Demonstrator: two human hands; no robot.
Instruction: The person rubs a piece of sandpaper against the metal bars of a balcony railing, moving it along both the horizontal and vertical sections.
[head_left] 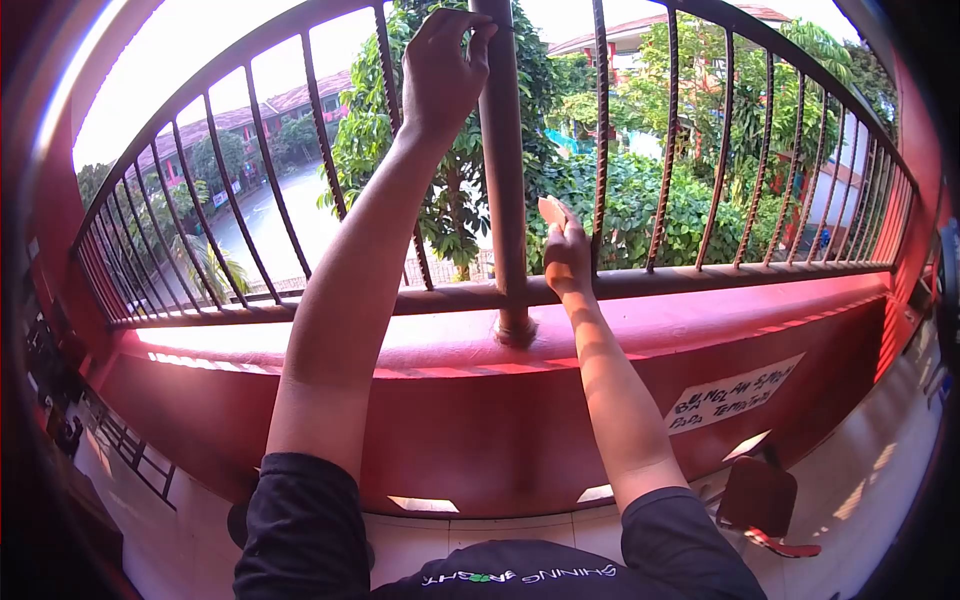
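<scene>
My left hand [445, 75] is raised high in front of the railing, its thumb and fingers pinched together beside the upper part of the thick brown post [505, 150]. A thin dark bit shows at those fingertips, too small to name. Lower down, on the post's right side, my right hand [568, 258] is closed on a small flat orange-brown piece [551, 211], whose edge points up and which does not touch the post. Thin twisted bars of the metal railing [668, 150] stand on either side.
Below the railing runs a pink-red wall [460, 430] with a hand-lettered white sign [735, 393]. A dark red chair [760, 497] stands low at the right, on the tiled floor [540, 530]. Trees [640, 205] and a paved yard [270, 225] lie beyond the bars.
</scene>
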